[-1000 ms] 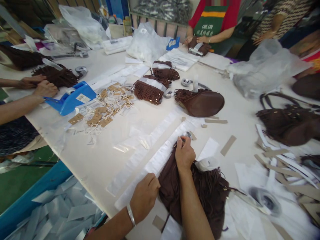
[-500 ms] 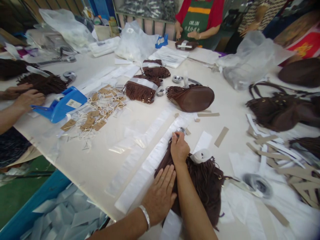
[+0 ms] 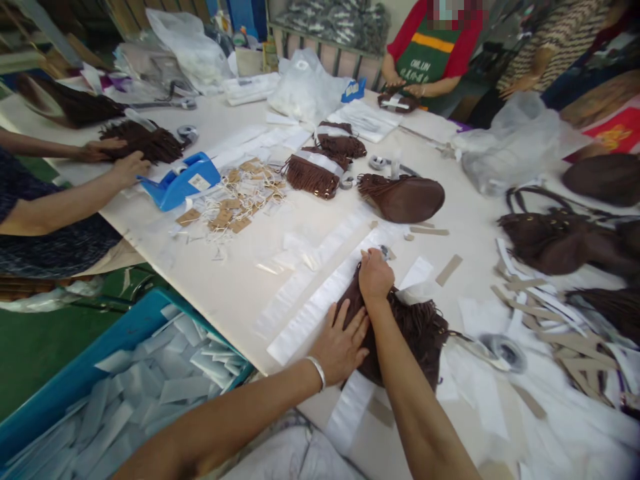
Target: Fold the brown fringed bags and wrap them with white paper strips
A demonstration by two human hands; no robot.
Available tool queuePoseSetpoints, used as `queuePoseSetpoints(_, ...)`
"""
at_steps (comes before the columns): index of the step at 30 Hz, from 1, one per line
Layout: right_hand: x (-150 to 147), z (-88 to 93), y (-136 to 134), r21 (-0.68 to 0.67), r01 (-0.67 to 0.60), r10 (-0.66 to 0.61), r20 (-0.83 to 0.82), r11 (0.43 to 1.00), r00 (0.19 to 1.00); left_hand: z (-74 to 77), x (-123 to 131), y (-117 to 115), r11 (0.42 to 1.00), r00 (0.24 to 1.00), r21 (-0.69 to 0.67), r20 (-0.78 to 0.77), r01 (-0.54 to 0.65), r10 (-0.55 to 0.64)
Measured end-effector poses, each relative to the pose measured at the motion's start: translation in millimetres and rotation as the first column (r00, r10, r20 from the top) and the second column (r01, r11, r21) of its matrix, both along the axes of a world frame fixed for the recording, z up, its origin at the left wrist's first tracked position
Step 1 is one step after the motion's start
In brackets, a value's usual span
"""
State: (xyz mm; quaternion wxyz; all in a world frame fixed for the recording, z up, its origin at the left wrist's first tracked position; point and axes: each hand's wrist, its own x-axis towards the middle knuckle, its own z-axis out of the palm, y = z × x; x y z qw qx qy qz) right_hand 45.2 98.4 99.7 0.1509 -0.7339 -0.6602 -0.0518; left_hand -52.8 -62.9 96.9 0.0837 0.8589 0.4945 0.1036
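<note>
A dark brown fringed handbag lies on the table in front of me, with a white wrap standing up from its upper side. My left hand, a bracelet at its wrist, rests flat on the bag's left side with the fingers spread. At the bag's far corner my right hand is closed in a pinch, its forearm crossing over the bag. A small grey wrapped piece shows just beyond these fingers. To the bag's right, a strap runs to a grey wrapped coil. White strips lie left of the bag.
Several brown bags, one of them a rounded bag, lie farther back. Paper tags sit near a blue tape dispenser. Cardboard strips are heaped at right. A blue bin stands below the table edge. Co-workers handle bags at left and back.
The view has shifted left and down, showing more of the bin and the left co-worker. My hands keep nearly the same hold on the handbag. The white wrap leans lower.
</note>
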Motion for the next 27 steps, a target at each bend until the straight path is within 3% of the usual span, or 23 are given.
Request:
queuePoseSetpoints(3,4.3,14.6,-12.3,0.077,-0.29,0.286,0.061,0.954,0.956,-0.8,-2.6,-1.3,1.0,1.0,0.018,-0.01,-0.011,0.012)
queuePoseSetpoints(6,9.4,18.4,-19.2,-0.014,-0.642,0.637,0.145,0.766,0.757,-0.9,-3.8,-2.3,0.999,1.0,0.029,-0.005,-0.019,0.019)
queuePoseSetpoints(8,10.9,13.6,-18.4,-0.14,-0.741,0.753,0.166,0.657,0.636,-0.4,-4.7,-2.8,0.999,1.0,0.027,-0.001,-0.029,0.029)
queuePoseSetpoints(10,10.5,5.7,-14.1,-0.226,-0.752,0.785,0.177,0.619,0.594,0.1,-5.6,-3.3,0.999,1.0,0.024,-0.005,-0.028,0.029)
queuePoseSetpoints(15,6.2,-9.0,-1.4,-0.32,-0.698,0.763,0.167,0.641,0.624,-0.1,-6.8,-2.2,1.0,1.0,0.024,-0.003,0.017,-0.017)
queuePoseSetpoints(20,6.0,-11.2,4.3,-0.255,-0.598,0.584,-0.135,0.76,0.8,0.4,-6.9,2.3,0.993,0.992,0.004,0.038,0.12,-0.12)
queuePoseSetpoints(25,4.1,10.4,8.9,-0.174,-0.498,0.46,-0.219,0.849,0.86,-3.3,-3.7,4.4,0.993,0.989,0.016,0.097,0.114,-0.115)
queuePoseSetpoints(27,1.2,27.1,7.4,-0.092,-0.475,0.415,-0.363,0.875,0.834,-6.2,-2.1,3.7,0.994,0.988,0.035,0.113,0.099,-0.103)
